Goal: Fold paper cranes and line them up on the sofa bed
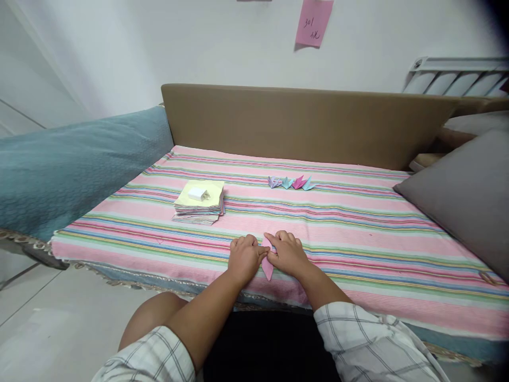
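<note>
The left hand (244, 260) and right hand (287, 253) meet at the lower centre of the frame over a narrow piece of folded pink paper (268, 270), which lies on the striped cloth (358, 207) with its pointed end toward the bottom edge. The left hand is loosely curled, one digit stretched onto the paper; the right has its forefinger and thumb parted on it, the remaining fingers bent. Both touch the paper, but whether either pinches it or merely presses it down cannot be told, as the digits cover its middle and hide the creases there. Left of centre stands a stack of paper squares (199, 213), a white plug adapter (197, 193) covering part of the yellow top sheet. Above the hands, small folded paper figures sit in a row, including a magenta one (299, 183); they are too small for their folds to be read. At the top, a pink note (314, 24) is cut by the frame, and only a sliver of another paper (254, 0) shows. The grey cushion (465, 191) runs off the right edge, where a small brown object (487, 277) is hard to identify.
</note>
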The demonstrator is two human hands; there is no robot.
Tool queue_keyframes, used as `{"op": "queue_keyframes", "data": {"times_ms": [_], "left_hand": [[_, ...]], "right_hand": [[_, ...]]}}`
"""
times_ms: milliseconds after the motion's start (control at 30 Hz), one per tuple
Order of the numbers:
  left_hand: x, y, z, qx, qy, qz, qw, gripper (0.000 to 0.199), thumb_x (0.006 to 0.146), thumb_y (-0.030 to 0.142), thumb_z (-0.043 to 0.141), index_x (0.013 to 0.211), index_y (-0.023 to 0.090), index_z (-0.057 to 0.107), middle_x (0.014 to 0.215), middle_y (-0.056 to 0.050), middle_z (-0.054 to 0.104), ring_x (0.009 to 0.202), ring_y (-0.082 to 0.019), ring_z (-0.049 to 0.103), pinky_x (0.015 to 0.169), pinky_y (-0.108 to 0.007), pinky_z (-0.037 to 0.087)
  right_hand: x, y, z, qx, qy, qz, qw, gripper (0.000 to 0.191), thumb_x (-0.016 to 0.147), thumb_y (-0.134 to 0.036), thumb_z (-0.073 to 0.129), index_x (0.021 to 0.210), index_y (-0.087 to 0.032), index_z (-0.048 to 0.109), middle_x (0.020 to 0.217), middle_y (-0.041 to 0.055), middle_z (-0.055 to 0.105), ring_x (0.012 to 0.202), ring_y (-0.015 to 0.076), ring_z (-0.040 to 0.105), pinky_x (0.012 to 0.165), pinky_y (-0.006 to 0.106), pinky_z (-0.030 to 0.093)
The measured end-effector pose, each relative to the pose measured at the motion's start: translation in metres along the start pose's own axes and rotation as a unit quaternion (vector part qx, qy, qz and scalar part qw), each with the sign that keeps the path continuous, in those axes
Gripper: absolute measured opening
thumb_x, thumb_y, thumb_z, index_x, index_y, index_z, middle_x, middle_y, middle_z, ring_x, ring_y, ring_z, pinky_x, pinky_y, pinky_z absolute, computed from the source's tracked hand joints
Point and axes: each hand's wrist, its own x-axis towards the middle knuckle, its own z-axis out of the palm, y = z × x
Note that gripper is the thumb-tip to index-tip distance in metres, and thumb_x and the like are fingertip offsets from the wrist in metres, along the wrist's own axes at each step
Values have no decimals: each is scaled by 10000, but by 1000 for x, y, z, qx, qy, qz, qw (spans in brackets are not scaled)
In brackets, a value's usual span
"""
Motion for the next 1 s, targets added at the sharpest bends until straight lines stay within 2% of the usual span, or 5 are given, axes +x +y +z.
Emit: {"op": "queue_keyframes", "data": {"times_ms": [100, 233, 367, 500, 1000], "left_hand": [[0, -1, 1, -1, 2, 1, 1000, 204, 859, 411, 523, 984, 394, 684, 896, -23, 533, 871, -176, 449, 826, -366, 294], [1, -4, 3, -13, 8, 3, 1000, 198, 834, 378, 573, 1000, 425, 669, 907, -14, 523, 895, -176, 452, 846, -369, 292], [1, -5, 5, -21, 15, 7, 1000, 201, 829, 376, 579, 1001, 424, 670, 897, -12, 517, 887, -175, 455, 844, -364, 299], [-2, -7, 7, -28, 63, -3, 998, 227, 805, 390, 605, 1022, 384, 673, 902, -21, 520, 881, -180, 459, 805, -341, 325], [-2, -8, 6, -10, 72, -47, 996, 296, 728, 437, 677, 961, 256, 659, 950, -42, 536, 926, -213, 476, 797, -338, 348]], "right_hand": [[-3, 6, 1, 41, 37, -17, 998, 527, 778, -330, 525, 1298, -255, 480, 1140, 84, 548, 1035, 261, 463, 839, 391, 374], [-12, 13, 2, 135, 103, -101, 980, 391, 859, -257, 436, 1243, -224, 502, 1158, 65, 595, 1062, 206, 493, 886, 352, 395], [-17, 11, 5, 133, 87, -69, 985, 296, 869, -259, 452, 1143, -222, 555, 1041, 35, 665, 952, 183, 556, 840, 328, 411], [-15, 7, 7, 124, 86, -48, 987, 287, 831, -250, 508, 1110, -219, 566, 1023, 22, 673, 943, 178, 558, 837, 313, 401], [-17, 5, 5, 37, 69, -103, 992, 283, 891, -220, 446, 1099, -307, 616, 1060, 17, 615, 964, 177, 488, 814, 301, 350]]}}
